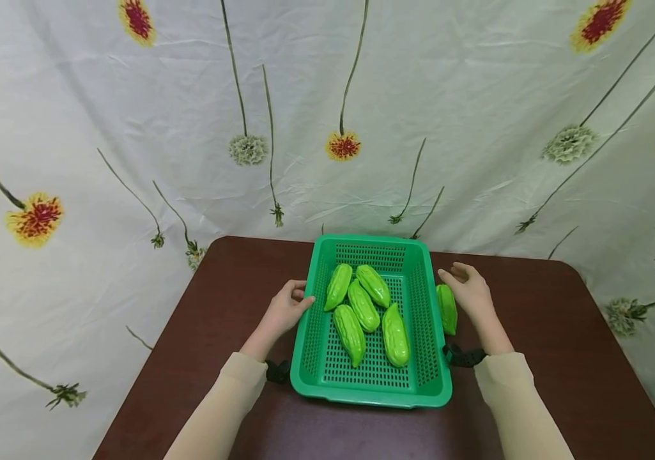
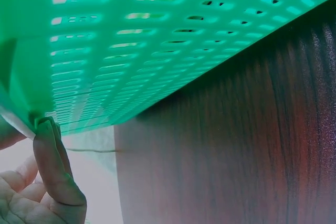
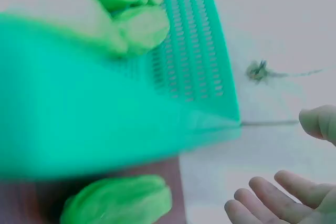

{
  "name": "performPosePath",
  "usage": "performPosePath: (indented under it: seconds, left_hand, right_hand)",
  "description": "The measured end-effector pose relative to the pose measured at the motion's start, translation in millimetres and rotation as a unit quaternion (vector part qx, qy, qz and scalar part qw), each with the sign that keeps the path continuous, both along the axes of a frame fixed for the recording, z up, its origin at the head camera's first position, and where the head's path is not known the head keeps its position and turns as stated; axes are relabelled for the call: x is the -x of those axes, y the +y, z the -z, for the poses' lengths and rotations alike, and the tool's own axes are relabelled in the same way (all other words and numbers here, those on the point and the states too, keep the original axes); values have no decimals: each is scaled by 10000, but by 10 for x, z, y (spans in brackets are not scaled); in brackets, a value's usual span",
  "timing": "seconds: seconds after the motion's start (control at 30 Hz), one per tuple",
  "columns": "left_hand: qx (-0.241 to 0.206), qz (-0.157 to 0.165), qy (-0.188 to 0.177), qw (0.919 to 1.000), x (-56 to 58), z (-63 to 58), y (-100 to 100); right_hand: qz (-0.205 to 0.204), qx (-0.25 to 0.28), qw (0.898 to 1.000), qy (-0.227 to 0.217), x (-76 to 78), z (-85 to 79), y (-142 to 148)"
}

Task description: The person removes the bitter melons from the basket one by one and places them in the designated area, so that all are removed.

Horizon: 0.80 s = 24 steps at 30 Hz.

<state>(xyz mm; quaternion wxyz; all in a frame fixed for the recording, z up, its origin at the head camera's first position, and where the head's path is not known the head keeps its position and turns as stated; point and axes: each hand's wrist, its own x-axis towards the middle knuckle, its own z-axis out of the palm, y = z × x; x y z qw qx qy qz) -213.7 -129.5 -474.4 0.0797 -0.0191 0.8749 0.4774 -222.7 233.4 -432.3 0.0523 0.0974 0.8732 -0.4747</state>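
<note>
A green plastic basket (image 1: 370, 398) with slotted walls holds several light green bitter melons (image 1: 363, 306), plump, ridged and tapered. My left hand (image 1: 288, 309) grips its left rim, thumb over the top and fingers along the outside. In the left wrist view those fingertips (image 2: 50, 150) pinch the rim edge. Outside the right wall, one more bitter melon (image 1: 446, 310) lies on the table. Just over and to the right of it hovers my right hand (image 1: 472, 292), fingers loosely bent and spread from the thumb, holding nothing. The right wrist view shows this loose melon (image 3: 118, 201) below the basket rim.
The dark brown wooden table (image 1: 540, 332) extends to both sides of the basket. Close behind its far edge hangs a pale flower-printed cloth (image 1: 315, 89). A black band (image 1: 465, 356) on the right wrist is close beside the basket's right rim.
</note>
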Motion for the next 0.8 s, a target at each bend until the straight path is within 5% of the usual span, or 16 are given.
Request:
performPosePath:
  seconds: [0.37,0.8]
  left_hand:
    - [-68,-7,53,10000,-16,6,15]
    - [-97,-6,73,9999,-34,8,9]
  right_hand:
    - [-297,265,9991,121,142,-130,-332]
    - [-428,585,9974,57,267,91,-733]
